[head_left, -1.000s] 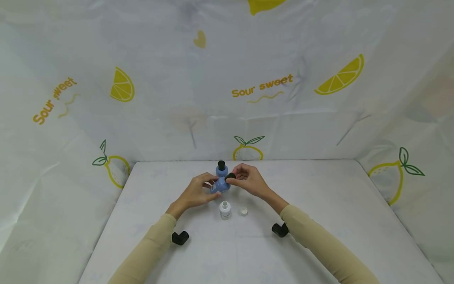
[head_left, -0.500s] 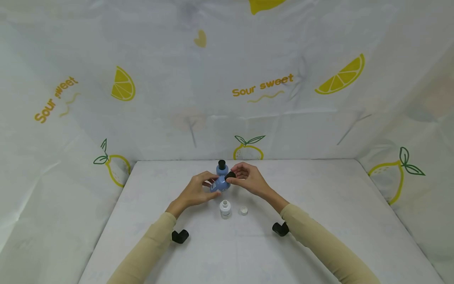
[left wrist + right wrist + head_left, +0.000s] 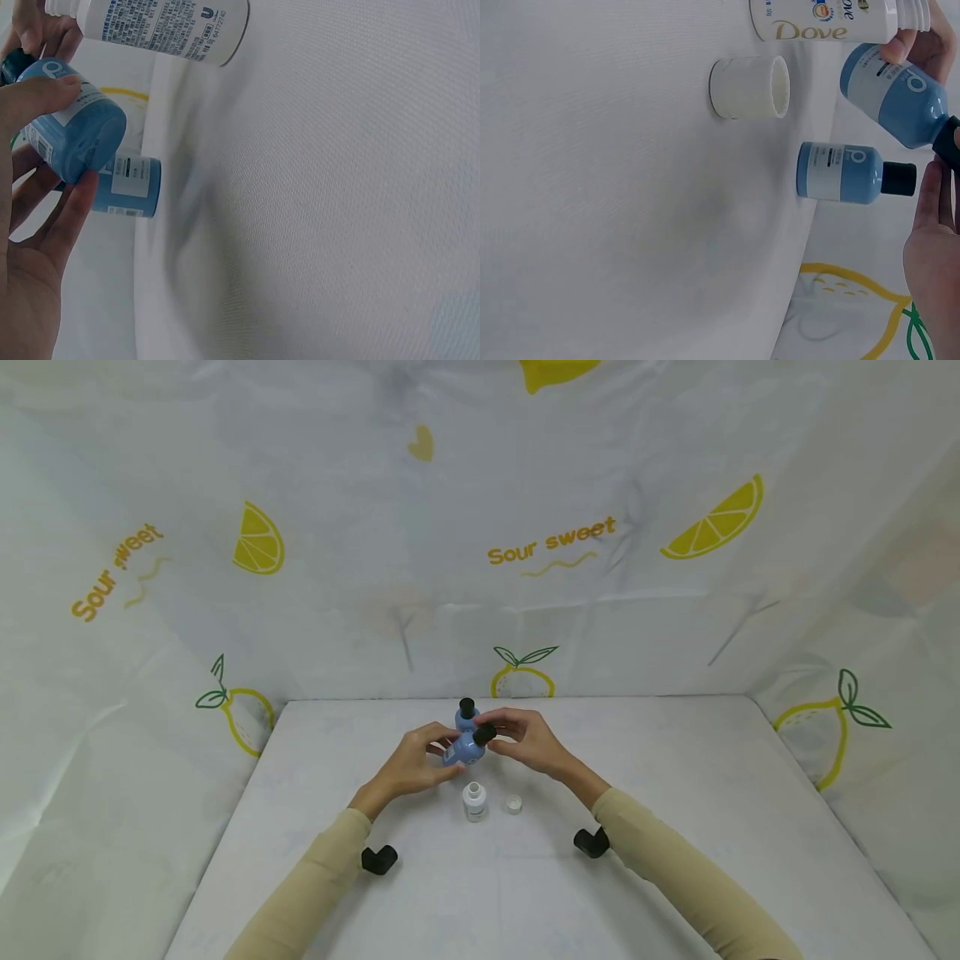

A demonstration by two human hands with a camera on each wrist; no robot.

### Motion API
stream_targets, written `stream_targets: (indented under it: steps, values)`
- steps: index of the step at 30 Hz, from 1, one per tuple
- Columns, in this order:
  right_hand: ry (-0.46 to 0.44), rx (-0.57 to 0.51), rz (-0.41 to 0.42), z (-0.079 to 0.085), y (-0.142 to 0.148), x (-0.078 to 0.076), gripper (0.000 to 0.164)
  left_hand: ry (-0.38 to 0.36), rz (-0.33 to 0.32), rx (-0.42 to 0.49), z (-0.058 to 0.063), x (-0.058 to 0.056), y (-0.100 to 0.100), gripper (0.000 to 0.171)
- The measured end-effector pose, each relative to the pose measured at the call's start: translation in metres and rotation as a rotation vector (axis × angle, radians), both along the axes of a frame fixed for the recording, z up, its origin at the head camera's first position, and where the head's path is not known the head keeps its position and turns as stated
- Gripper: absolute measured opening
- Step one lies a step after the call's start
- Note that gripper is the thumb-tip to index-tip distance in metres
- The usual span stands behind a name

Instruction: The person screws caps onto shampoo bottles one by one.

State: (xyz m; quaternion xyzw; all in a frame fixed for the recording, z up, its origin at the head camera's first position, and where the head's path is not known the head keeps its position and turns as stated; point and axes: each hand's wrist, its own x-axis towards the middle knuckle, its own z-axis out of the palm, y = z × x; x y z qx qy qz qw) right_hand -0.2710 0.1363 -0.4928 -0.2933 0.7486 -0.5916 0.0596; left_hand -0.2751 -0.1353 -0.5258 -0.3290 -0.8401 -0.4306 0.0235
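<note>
My left hand (image 3: 412,764) holds a blue bottle (image 3: 463,750) tilted toward the right, thumb on one side and fingers on the other. At its neck sits a black cap (image 3: 484,734), which the thumb and fingers of my right hand (image 3: 528,739) pinch. Just behind stands a second blue bottle (image 3: 465,718), upright, with its own black cap (image 3: 898,178) on. Nearer to me a white Dove bottle (image 3: 475,803) stands upright with its threaded neck bare. To its right a white cap (image 3: 513,804) lies on the table with its hollow side up.
The table (image 3: 675,827) has a white cloth cover. Behind it hangs a white curtain (image 3: 337,610) with lemon prints. One black elbow-shaped piece (image 3: 379,860) shows beside the left sleeve, and another (image 3: 592,842) beside the right sleeve.
The fingers of my right hand have shifted round the black cap, with the index finger now reaching farther left over it. The left hand and the tilted bottle stay nearly in place.
</note>
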Motion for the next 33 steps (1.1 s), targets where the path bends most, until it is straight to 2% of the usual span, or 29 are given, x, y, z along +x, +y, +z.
stream_targets:
  steps: [4,8,21,33]
  values:
    - [0.022,-0.009,0.006,-0.0015,0.0006,-0.0002,0.041,-0.005,0.002,-0.009,0.001,0.0005,-0.0004,0.051]
    - [0.008,-0.007,-0.003,-0.0023,0.0006,-0.0003,0.039,0.0,0.001,-0.012,0.0025,0.0009,-0.0008,0.052]
    - [-0.004,0.035,-0.096,-0.0029,-0.0032,-0.0006,0.037,-0.016,0.005,-0.022,0.004,0.0012,-0.0013,0.051]
    - [0.009,0.088,-0.182,-0.0054,-0.0064,-0.0019,0.028,-0.005,0.004,-0.017,0.0019,-0.0004,0.0009,0.05]
